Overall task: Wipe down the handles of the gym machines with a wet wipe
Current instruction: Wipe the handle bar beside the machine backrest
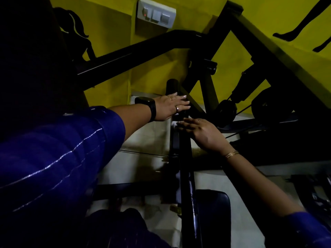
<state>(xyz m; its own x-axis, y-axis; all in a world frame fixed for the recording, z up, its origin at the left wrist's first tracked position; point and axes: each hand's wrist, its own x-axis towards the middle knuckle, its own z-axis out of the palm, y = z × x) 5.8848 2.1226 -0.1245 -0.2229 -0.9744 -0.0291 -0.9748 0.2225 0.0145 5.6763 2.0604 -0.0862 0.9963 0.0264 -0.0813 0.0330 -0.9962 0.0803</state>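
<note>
From here I make out the machine's handle [172, 85] as a black, round-topped grip standing up close to the yellow wall. Its lower part is dim where the left hand [168, 109] lies flat across it with straight fingers. A black bar [186, 176] runs on from it down towards the camera. The wet wipe [174, 124] shows only as a small crumpled white patch against that bar just below the handle, tucked under the fingertips of the right hand [202, 133].

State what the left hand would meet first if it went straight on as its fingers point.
The machine's black bar: straight fingers of the left hand seem to lie across it, though dimness hides depth.
</note>
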